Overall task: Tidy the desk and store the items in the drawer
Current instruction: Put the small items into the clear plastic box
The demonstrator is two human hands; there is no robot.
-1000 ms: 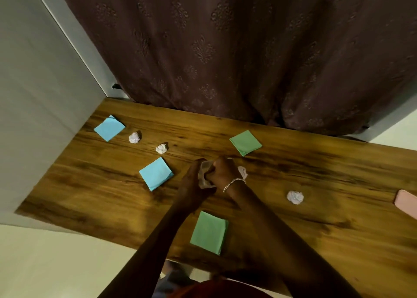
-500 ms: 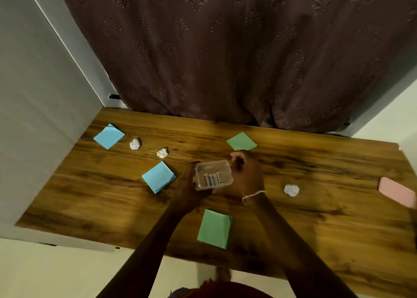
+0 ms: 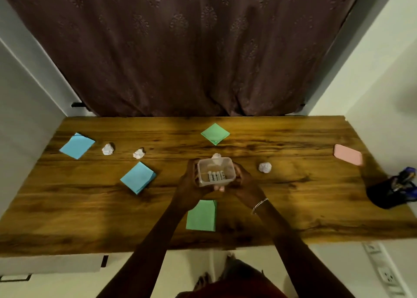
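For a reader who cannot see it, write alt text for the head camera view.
Both hands, left hand and right hand, hold a clear plastic box of batteries over a wooden desk. Blue and green sticky-note pads, crumpled paper balls, a pink pad and a dark pen holder lie around.

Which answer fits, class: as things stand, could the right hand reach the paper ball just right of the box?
Probably not yet. The right hand and left hand both grip the box. The paper ball lies close, with bare desk between, but the hand must let go first.
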